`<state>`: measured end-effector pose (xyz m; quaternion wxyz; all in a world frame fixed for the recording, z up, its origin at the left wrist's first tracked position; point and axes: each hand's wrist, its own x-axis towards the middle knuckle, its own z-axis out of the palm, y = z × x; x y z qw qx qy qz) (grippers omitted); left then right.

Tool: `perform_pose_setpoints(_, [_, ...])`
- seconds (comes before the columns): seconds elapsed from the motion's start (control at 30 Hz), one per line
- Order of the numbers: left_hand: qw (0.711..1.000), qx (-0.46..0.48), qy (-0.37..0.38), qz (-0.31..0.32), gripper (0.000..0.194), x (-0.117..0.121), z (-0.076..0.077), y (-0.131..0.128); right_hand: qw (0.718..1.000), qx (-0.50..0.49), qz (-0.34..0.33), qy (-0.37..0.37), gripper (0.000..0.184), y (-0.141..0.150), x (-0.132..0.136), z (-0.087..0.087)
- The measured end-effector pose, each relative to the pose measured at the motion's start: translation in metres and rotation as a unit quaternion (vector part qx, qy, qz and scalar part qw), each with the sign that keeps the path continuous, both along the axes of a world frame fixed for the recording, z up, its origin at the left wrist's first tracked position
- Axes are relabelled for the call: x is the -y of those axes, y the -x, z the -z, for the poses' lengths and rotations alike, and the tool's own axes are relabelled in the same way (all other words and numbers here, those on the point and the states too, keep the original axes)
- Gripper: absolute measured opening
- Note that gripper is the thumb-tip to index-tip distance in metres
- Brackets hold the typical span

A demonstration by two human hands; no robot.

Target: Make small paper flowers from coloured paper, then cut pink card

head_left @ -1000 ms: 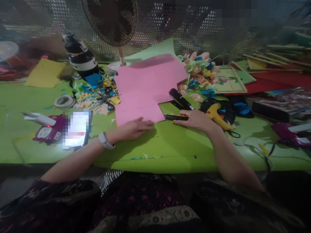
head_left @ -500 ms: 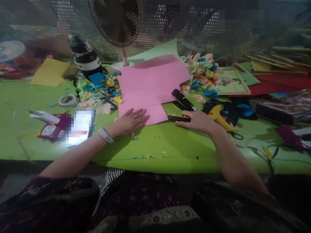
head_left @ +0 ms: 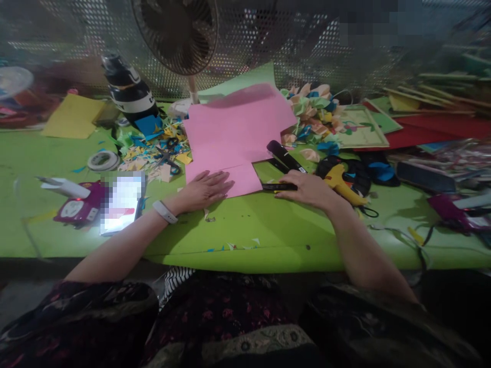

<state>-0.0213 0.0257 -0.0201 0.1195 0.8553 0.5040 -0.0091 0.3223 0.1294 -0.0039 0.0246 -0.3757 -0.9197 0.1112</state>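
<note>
My left hand (head_left: 205, 189) lies flat with fingers spread on the near edge of a pink paper sheet (head_left: 245, 179), on the green tabletop (head_left: 245, 230). My right hand (head_left: 307, 188) is closed round a slim black-and-yellow tool, seemingly a utility knife (head_left: 282, 187), its tip at the sheet's right corner. Just behind that hand lies a black stapler (head_left: 286, 156); whether the fingers touch it I cannot tell. Larger pink paper (head_left: 238, 122) spreads behind, over a green sheet (head_left: 245, 82).
Scissors (head_left: 169, 156) lie among paper scraps, left of the pink paper. A tape roll (head_left: 103, 161), a lit phone (head_left: 123, 204) and a black bottle (head_left: 130, 92) stand farther left. Paper flowers (head_left: 314, 112), a yellow glue gun (head_left: 341, 184) and cables are at right. A fan (head_left: 180, 30) stands behind.
The whole view has shifted slightly, moving things a little to the left. My left hand stays flat on the paper; my right hand keeps its hold, with the tool turned slightly.
</note>
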Motion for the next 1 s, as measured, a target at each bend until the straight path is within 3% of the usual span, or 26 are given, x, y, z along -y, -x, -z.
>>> perform_pose_setpoints(0.27, [1.000,0.005,-0.010,0.004,0.055,0.000,-0.001,0.001,1.000,-0.008,0.001,0.030,0.039,-0.005,0.004,-0.008])
perform_pose_setpoints(0.53, [1.000,0.004,0.000,-0.004,0.058,-0.001,0.001,0.001,0.998,-0.035,-0.001,0.044,0.040,0.006,0.012,-0.005])
perform_pose_setpoints(0.73, [1.000,-0.001,0.003,-0.007,0.057,-0.001,-0.001,0.000,0.995,-0.057,-0.033,0.069,0.033,-0.002,0.009,-0.007])
perform_pose_setpoints(1.0, [1.000,-0.006,-0.002,-0.004,0.057,0.000,-0.001,0.000,0.995,-0.082,-0.035,0.034,0.030,0.008,0.015,0.000])
